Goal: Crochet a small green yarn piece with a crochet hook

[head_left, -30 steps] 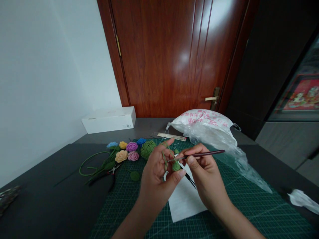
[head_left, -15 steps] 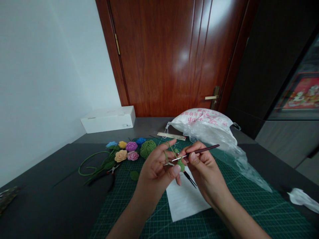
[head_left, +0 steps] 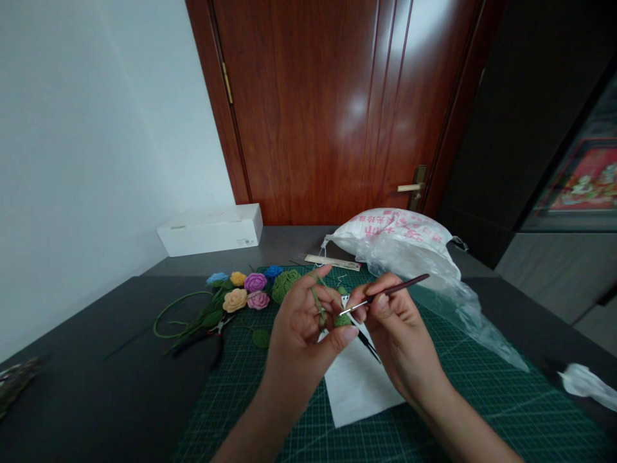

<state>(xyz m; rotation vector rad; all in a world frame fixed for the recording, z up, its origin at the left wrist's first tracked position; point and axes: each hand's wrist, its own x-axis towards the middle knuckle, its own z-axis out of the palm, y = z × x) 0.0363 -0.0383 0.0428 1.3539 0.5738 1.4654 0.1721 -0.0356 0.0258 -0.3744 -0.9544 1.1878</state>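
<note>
My left hand (head_left: 303, 321) pinches a small piece of green crochet work (head_left: 342, 320) between thumb and fingers. Green yarn (head_left: 317, 299) loops over its raised index finger. In my right hand (head_left: 398, 318) is a crochet hook (head_left: 398, 287) with a dark red handle, held like a pen. The hook's metal tip meets the top of the crochet piece. Behind my left hand lies a ball of green yarn (head_left: 286, 287). Beneath both hands, a white sheet of paper (head_left: 359, 395) bears a black two-pronged tool (head_left: 370, 348), partly hidden by my hands.
Crocheted flowers (head_left: 255, 281) in several colours lie left of the yarn ball, beside pliers (head_left: 219, 331) and a green leaf (head_left: 261, 338). A green cutting mat (head_left: 241, 399) covers the middle of the table. Farther back are a white box (head_left: 212, 230), a ruler (head_left: 332, 262) and a white plastic bag (head_left: 395, 235).
The crochet piece has turned and shifted slightly left in my left hand. The hook's tip has moved a little to the right and down, and its handle end is slightly higher.
</note>
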